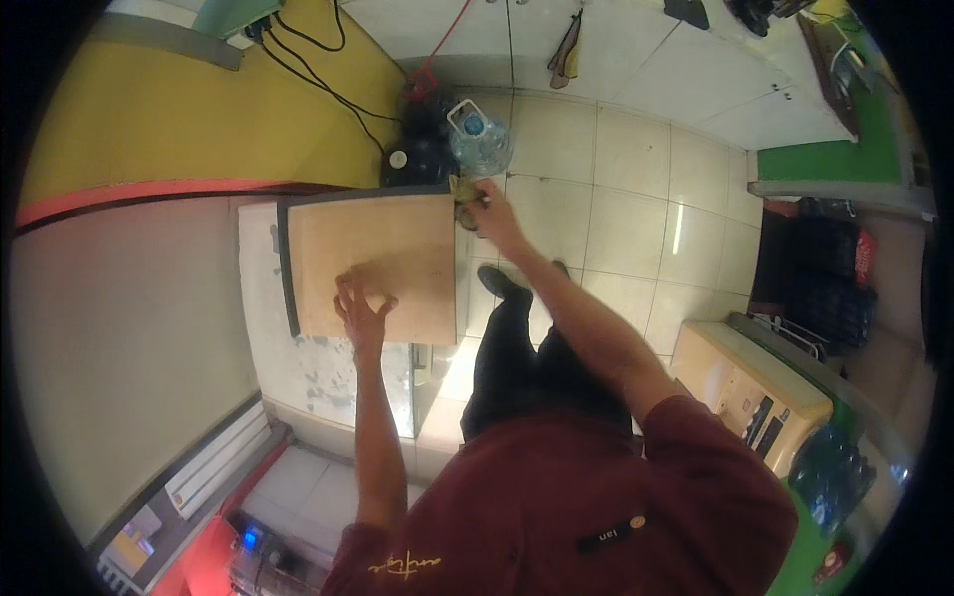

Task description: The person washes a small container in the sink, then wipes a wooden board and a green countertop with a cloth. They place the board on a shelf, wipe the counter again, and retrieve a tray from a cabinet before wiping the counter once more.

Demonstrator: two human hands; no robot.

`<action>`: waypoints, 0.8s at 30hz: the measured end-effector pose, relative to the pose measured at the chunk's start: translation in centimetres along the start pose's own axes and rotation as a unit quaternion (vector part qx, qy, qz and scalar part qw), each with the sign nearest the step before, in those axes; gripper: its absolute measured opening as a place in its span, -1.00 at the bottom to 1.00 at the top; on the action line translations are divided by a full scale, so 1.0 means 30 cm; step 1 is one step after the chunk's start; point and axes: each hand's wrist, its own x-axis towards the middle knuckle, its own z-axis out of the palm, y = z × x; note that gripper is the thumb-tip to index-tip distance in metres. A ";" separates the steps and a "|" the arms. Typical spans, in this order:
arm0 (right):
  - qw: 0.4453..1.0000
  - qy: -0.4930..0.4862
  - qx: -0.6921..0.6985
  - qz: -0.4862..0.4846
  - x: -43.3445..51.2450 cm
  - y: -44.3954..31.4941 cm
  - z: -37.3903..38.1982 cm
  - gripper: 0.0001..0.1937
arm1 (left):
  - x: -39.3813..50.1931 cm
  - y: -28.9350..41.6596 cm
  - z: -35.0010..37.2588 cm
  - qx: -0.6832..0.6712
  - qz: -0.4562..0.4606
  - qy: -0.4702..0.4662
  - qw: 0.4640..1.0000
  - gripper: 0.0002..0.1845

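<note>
A flat wooden board (402,238) with dark edging lies on top of a worn white cabinet (335,380). My left hand (363,309) rests on the board or just over it, fingers spread, with nothing seen in it. Beyond the board's right edge, my right hand (488,208) grips a crumpled yellowish-green cloth (465,189), which hangs by the board's far right corner. The exact folds of the cloth under the fingers are hidden.
A clear plastic water jug (481,145) and a dark round container (417,160) stand on the tiled floor past the board. Black cables (320,86) run down the yellow panel (209,119). At the right is a beige appliance (753,395).
</note>
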 end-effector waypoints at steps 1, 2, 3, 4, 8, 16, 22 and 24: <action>1.000 0.001 -0.001 -0.029 -0.030 0.019 0.049 -0.74 | -0.004 0.000 0.014 0.005 0.015 0.015 1.000 0.16; 0.997 0.031 -0.029 -0.071 -0.113 0.043 0.106 -0.80 | 0.000 -0.025 0.027 0.010 0.026 0.032 0.999 0.15; 0.990 0.058 -0.057 -0.113 -0.243 0.078 0.151 -0.86 | 0.001 -0.050 0.034 0.014 0.036 0.049 0.998 0.14; 0.981 0.028 -0.113 -0.155 -0.394 0.131 0.167 -0.85 | 0.003 -0.057 0.033 0.022 0.032 0.046 0.998 0.14; 0.943 -0.304 -0.038 -0.129 -0.701 0.246 -0.030 -0.79 | 0.001 -0.071 0.037 0.032 0.051 0.038 0.997 0.15; 0.986 -0.078 -0.050 -0.136 -0.077 0.001 -0.065 -0.66 | 0.045 -0.051 0.051 0.035 0.023 -0.018 0.999 0.19; 0.972 -0.135 -0.078 -0.178 -0.568 0.227 0.149 -0.62 | 0.043 -0.042 0.051 0.031 0.015 -0.003 0.999 0.18; 0.892 -0.451 0.023 0.003 -0.776 0.327 0.073 -0.68 | 0.012 -0.053 0.055 0.058 0.003 0.004 0.998 0.21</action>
